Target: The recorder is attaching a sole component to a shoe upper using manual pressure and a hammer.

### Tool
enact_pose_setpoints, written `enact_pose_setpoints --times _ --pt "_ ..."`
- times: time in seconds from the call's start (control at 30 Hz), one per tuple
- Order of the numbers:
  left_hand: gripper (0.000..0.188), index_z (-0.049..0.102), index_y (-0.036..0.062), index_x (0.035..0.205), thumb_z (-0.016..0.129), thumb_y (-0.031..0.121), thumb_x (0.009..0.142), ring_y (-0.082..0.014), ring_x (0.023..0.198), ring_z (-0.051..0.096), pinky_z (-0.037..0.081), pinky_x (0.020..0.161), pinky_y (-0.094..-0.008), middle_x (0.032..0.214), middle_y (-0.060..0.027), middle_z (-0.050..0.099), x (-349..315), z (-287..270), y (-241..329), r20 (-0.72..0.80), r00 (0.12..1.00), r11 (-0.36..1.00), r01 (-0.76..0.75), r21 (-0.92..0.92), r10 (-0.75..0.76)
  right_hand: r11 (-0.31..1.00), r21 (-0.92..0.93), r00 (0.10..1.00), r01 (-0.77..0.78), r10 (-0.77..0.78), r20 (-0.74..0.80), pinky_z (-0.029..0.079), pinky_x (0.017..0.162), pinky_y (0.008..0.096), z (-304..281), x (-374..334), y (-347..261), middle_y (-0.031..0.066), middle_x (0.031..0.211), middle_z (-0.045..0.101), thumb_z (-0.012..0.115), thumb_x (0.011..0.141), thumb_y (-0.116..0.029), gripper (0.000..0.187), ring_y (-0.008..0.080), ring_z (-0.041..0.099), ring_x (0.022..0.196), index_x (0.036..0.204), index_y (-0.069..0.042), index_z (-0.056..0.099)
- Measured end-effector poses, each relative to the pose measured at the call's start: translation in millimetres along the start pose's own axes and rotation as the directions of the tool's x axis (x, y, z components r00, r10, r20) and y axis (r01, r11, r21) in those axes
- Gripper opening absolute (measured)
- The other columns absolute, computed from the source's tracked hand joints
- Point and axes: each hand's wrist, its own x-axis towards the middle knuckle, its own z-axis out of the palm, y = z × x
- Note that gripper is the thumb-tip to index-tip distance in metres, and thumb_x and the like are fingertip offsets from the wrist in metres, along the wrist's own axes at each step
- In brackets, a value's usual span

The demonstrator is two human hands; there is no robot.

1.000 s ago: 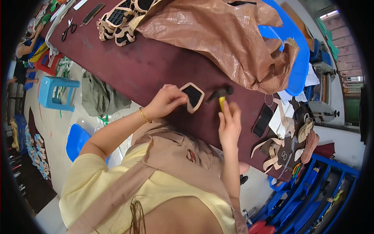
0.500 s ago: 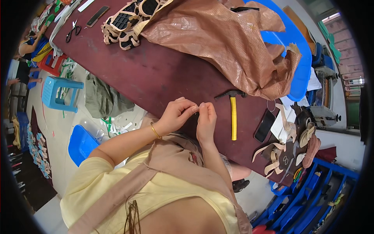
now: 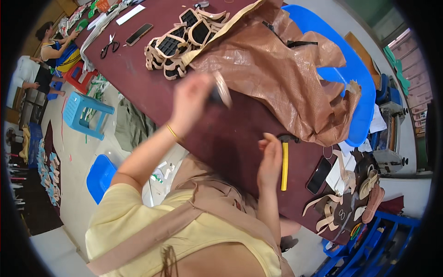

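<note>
My left hand point(image 3: 190, 94) is raised over the table and smeared by motion. Its fingers are closed round a dark shoe piece with a tan edge point(image 3: 222, 90), too blurred to make out fully. Just beyond it lies a pile of tan-and-black shoe pieces point(image 3: 173, 45), some with a black grid. A big brown woven plastic sack point(image 3: 272, 69) spreads to the right of the pile. My right hand point(image 3: 270, 159) hovers near the table's front edge, fingers loosely bent and apart, nothing visible in them. Beside it lies a hammer with a yellow handle point(image 3: 284, 166), its dark head partly behind my fingers.
Scissors point(image 3: 110, 46) and a phone point(image 3: 139, 34) lie at the far left of the maroon table point(image 3: 221, 134). Another phone point(image 3: 319, 176), straps and scraps lie at the right. A blue tub point(image 3: 362, 104) stands behind the sack. Left on the floor is a blue stool point(image 3: 87, 113); two people are farther off.
My hands have parted from their fingertip contact. The left has gone up and away to the pile and now holds a shoe piece; the right has shifted right, beside the hammer. The view has shifted.
</note>
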Motion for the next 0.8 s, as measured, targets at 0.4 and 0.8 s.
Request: enact_pose_setpoints --times 0.4,0.8 --pt "0.03 0.058 0.0047 0.118 0.055 0.019 0.092 -0.028 0.103 0.06 0.045 0.088 -0.0346 0.113 -0.0149 0.061 208.9 -32.6 -53.9 0.134 0.88 0.586 -0.41 0.699 0.455 0.321 -0.792 0.796 0.519 -0.519 0.312 0.031 0.098 0.0508 -27.0 152.2 -74.9 0.0163 0.124 0.052 0.068 0.078 -0.024 0.057 0.0351 0.048 0.112 0.129 -0.006 0.049" --pt "0.044 0.059 0.0047 0.118 0.07 0.027 0.081 -0.0242 0.106 0.058 0.045 0.09 -0.0331 0.115 -0.0113 0.063 195.8 182.0 -1.5 0.856 0.499 0.944 -0.327 0.04 0.137 0.306 -0.715 0.693 0.629 -0.637 0.337 0.037 0.088 0.0368 -42.4 131.5 -26.2 0.0066 0.095 0.066 0.067 0.078 -0.008 0.016 0.0228 0.057 0.092 0.093 -0.003 0.066"
